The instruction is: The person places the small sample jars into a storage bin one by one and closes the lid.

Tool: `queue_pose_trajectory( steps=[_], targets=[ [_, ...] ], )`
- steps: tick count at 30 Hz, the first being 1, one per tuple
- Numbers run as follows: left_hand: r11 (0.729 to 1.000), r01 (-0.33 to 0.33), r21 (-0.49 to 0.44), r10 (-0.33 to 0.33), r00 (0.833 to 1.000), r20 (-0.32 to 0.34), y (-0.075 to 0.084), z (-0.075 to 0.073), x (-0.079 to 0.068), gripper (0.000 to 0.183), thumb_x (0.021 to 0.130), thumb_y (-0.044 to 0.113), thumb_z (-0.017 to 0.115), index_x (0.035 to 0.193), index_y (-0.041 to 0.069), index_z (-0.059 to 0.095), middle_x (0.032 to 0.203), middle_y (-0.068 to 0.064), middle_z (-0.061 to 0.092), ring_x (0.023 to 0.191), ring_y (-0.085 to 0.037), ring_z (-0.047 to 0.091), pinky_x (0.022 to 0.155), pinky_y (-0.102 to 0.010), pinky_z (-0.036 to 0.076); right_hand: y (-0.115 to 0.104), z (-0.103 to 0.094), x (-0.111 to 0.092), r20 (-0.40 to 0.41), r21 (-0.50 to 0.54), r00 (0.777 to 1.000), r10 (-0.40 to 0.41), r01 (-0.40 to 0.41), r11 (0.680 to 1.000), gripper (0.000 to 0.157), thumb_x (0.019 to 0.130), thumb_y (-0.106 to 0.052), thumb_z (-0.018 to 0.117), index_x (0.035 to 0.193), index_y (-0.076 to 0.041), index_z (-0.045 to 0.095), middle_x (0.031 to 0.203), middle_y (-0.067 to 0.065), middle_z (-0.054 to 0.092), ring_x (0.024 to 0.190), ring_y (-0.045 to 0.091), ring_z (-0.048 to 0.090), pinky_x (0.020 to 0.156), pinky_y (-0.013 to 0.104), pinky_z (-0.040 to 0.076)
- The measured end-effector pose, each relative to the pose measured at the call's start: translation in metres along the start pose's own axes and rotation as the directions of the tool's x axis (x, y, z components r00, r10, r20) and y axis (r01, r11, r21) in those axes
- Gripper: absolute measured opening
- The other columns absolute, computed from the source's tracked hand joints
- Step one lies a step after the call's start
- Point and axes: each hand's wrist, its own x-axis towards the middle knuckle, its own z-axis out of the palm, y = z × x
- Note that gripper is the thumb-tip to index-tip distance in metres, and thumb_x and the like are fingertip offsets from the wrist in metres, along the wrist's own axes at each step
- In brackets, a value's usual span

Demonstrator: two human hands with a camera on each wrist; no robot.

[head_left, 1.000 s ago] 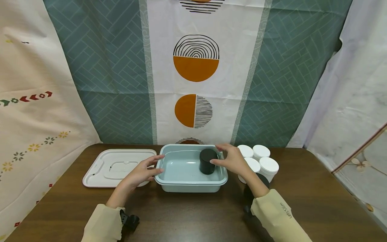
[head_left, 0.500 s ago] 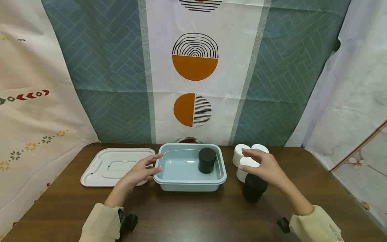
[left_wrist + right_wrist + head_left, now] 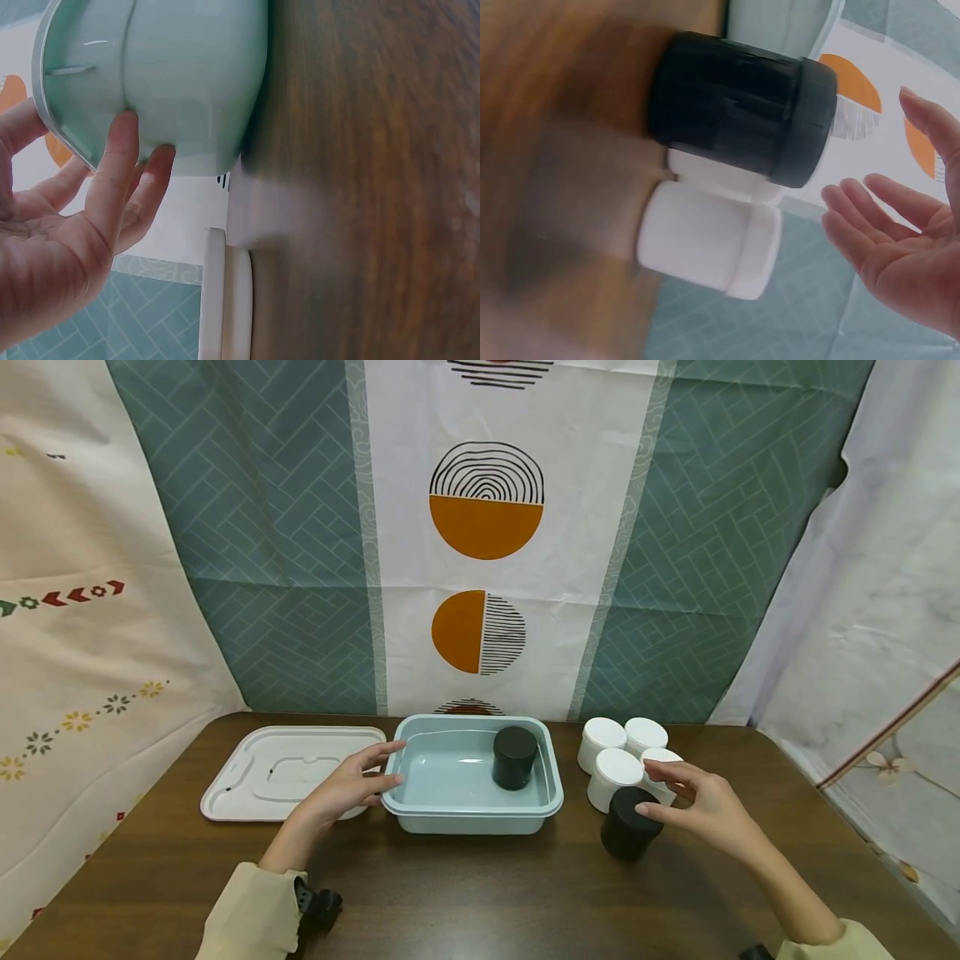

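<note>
A light blue plastic basin (image 3: 450,768) stands at the middle of the table, with a black lidded jar (image 3: 514,758) inside near its right end. My left hand (image 3: 358,779) rests its fingertips on the basin's left end; in the left wrist view the fingers (image 3: 112,176) touch the outer wall, relaxed rather than wrapped round it. A second black jar (image 3: 628,828) stands right of the basin. Over its right side hovers my right hand (image 3: 708,810), thumb and fingers spread apart. In the right wrist view a gap separates the hand (image 3: 907,240) from that jar's lid (image 3: 806,124).
Several white lidded jars (image 3: 615,768) cluster behind the second black jar. Left of the basin a white tray-like lid (image 3: 292,774) lies flat on the brown table (image 3: 480,893). A patterned curtain (image 3: 300,643) hangs behind the table's back edge.
My right hand has left the black jar in the basin and moved right and toward me, to the other black jar. The left hand has stayed at the basin's left end.
</note>
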Motion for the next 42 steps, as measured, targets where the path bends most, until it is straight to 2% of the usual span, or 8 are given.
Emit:
queue_pose_trajectory(
  steps=[7,13,20,24,29,32,38,42],
  targets=[
    [1.000,-0.007,-0.004,0.007,1.000,0.000,-0.001,0.000,0.000,0.059,0.088,0.015,0.060,0.139,0.004,0.034,0.138,-0.028,0.032,0.119,-0.041,0.040,0.079,-0.041,0.050,0.011,0.011,-0.009,0.008,-0.039,1.000,0.029,-0.029,0.999,0.055,0.065,-0.017,0.082,0.111,0.006,0.061,0.107,0.017,0.064,0.096,0.000,0.056,0.080,0.017,0.047],
    [0.999,-0.034,-0.015,0.035,0.999,0.012,-0.003,0.000,0.001,0.061,0.087,0.015,0.061,0.139,0.001,0.033,0.135,-0.031,0.033,0.109,-0.034,0.050,0.075,-0.038,0.052,0.015,0.020,-0.012,0.005,-0.124,1.000,0.029,-0.028,0.992,0.057,0.062,-0.022,0.084,0.109,0.002,0.063,0.109,0.015,0.063,0.098,0.021,0.060,0.080,0.034,0.049],
    [0.999,-0.032,-0.015,0.032,0.999,0.012,-0.003,0.000,0.002,0.059,0.087,0.013,0.060,0.139,0.001,0.033,0.134,-0.032,0.034,0.105,-0.030,0.053,0.074,-0.037,0.051,0.018,0.022,-0.011,0.011,-0.136,0.999,0.033,-0.031,0.990,0.057,0.061,-0.021,0.084,0.107,0.004,0.064,0.108,0.020,0.062,0.096,0.033,0.059,0.078,0.036,0.050],
    [1.000,-0.018,-0.013,0.018,1.000,-0.004,-0.003,0.001,0.002,0.058,0.087,0.012,0.059,0.139,0.002,0.034,0.134,-0.030,0.036,0.104,-0.030,0.053,0.074,-0.038,0.051,0.017,0.022,-0.012,-0.008,-0.148,1.000,0.013,-0.014,0.989,0.056,0.060,-0.022,0.085,0.107,0.002,0.065,0.106,0.017,0.064,0.095,0.026,0.060,0.077,0.029,0.051],
    [0.999,-0.029,-0.021,0.029,1.000,0.010,-0.002,0.000,0.001,0.061,0.087,0.015,0.061,0.139,0.001,0.033,0.133,-0.031,0.035,0.103,-0.028,0.054,0.074,-0.037,0.052,0.011,0.017,-0.013,-0.047,-0.133,0.999,-0.023,0.017,0.991,0.054,0.059,-0.019,0.085,0.105,0.002,0.066,0.103,0.014,0.065,0.095,0.002,0.057,0.075,0.009,0.045],
    [0.999,-0.036,-0.027,0.036,0.999,0.022,-0.001,0.001,0.001,0.061,0.087,0.015,0.060,0.139,0.000,0.032,0.134,-0.032,0.034,0.103,-0.028,0.053,0.074,-0.037,0.052,0.004,0.010,-0.012,-0.060,-0.100,0.998,-0.038,0.032,0.994,0.053,0.059,-0.017,0.085,0.105,0.003,0.065,0.103,0.014,0.065,0.096,-0.009,0.051,0.077,0.005,0.041],
    [0.999,-0.031,-0.026,0.031,0.999,0.015,0.000,0.001,0.001,0.058,0.088,0.011,0.058,0.139,0.000,0.032,0.134,-0.031,0.034,0.104,-0.028,0.053,0.073,-0.036,0.052,-0.015,-0.008,-0.004,-0.073,-0.084,0.993,-0.089,0.083,0.993,0.053,0.061,-0.016,0.084,0.107,0.002,0.064,0.105,0.014,0.063,0.096,-0.012,0.049,0.079,0.004,0.040],
    [0.999,-0.036,-0.020,0.037,0.999,0.018,-0.001,0.001,0.001,0.058,0.088,0.011,0.058,0.139,0.000,0.032,0.134,-0.032,0.033,0.105,-0.030,0.053,0.073,-0.037,0.052,-0.027,-0.016,0.005,-0.088,-0.110,0.989,-0.118,0.108,0.988,0.053,0.061,-0.015,0.085,0.107,0.000,0.065,0.103,0.013,0.064,0.088,-0.009,0.053,0.073,0.005,0.042]
  ],
)
